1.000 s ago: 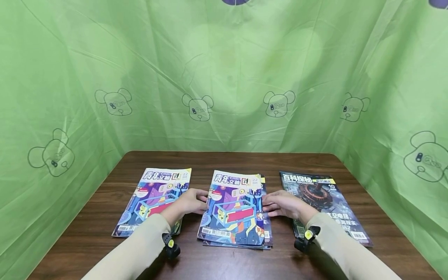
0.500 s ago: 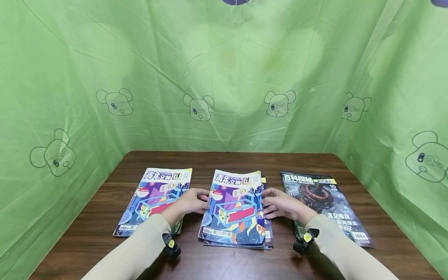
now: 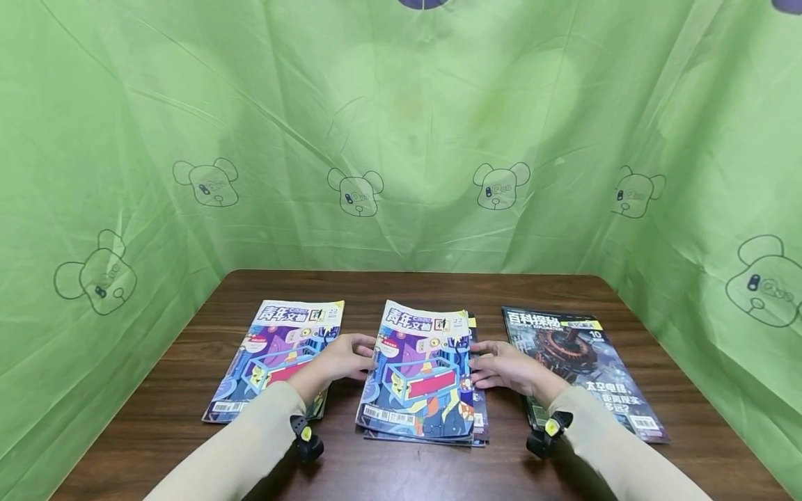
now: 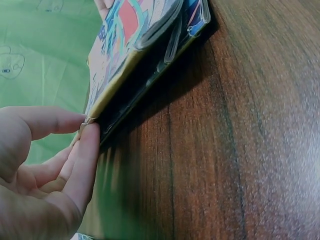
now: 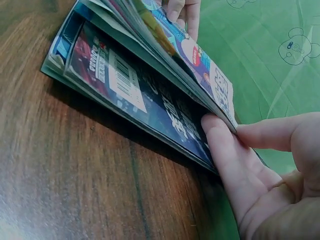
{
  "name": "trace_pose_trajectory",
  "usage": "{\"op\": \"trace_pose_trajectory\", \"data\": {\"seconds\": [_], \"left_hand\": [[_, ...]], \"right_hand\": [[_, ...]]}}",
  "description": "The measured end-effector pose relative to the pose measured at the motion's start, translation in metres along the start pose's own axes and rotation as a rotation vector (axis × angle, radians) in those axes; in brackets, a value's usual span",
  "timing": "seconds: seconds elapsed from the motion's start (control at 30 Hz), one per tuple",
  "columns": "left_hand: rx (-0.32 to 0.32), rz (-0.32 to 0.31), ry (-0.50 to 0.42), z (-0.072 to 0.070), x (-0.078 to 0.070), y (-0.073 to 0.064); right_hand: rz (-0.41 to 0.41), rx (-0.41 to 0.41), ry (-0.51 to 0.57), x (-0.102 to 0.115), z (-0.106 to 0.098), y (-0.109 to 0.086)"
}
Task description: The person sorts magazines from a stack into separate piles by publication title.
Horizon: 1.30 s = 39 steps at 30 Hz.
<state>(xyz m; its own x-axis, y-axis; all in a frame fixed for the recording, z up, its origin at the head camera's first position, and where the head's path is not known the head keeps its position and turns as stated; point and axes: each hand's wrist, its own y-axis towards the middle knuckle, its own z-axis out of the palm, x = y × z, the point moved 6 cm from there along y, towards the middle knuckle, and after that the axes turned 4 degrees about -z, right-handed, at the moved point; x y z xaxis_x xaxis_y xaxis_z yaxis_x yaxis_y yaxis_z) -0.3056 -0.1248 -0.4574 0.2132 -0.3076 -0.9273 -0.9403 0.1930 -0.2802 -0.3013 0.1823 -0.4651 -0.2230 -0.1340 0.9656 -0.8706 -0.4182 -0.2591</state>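
In the head view, a magazine with a purple and blue cover [image 3: 420,383] lies at the middle of the table, on top of a dark-covered magazine [image 5: 155,102] that shows along its right side. My left hand [image 3: 343,358] pinches the upper magazine's left edge; in the left wrist view, thumb and finger meet on its spine. At the opposite edge, my right hand [image 3: 507,365] pinches it between thumb and finger. The right wrist view shows a gap between this magazine and the dark one, with one fingertip inside the gap.
A like purple magazine [image 3: 294,330] lies at the left on a pile, partly behind my left forearm. To the right, a dark magazine [image 3: 567,344] with a ring-shaped machine lies on others. Green cloth [image 3: 413,229] surrounds the brown table [image 3: 438,285].
The upper middle magazine's far edge has risen slightly, and its cover bows a little more. Both hands have stayed nearly in place, and the side piles have not moved.
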Motion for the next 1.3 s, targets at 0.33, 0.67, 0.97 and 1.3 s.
{"op": "trace_pose_trajectory", "data": {"seconds": [0.33,0.67,0.97,1.3], "left_hand": [[-0.008,-0.004,-0.003,-0.003,-0.001,-0.001],[-0.033,0.030,0.046,-0.022,-0.001,-0.006],[-0.102,0.034,0.119,-0.052,-0.012,-0.017],[-0.158,0.019,0.130,-0.093,0.000,-0.025]], "right_hand": [[-0.023,-0.009,-0.037,0.004,0.003,0.000],[-0.040,-0.019,-0.045,0.011,0.019,0.010],[-0.069,-0.007,-0.035,0.024,0.043,0.024],[-0.098,0.017,0.037,0.031,0.079,0.048]]}}
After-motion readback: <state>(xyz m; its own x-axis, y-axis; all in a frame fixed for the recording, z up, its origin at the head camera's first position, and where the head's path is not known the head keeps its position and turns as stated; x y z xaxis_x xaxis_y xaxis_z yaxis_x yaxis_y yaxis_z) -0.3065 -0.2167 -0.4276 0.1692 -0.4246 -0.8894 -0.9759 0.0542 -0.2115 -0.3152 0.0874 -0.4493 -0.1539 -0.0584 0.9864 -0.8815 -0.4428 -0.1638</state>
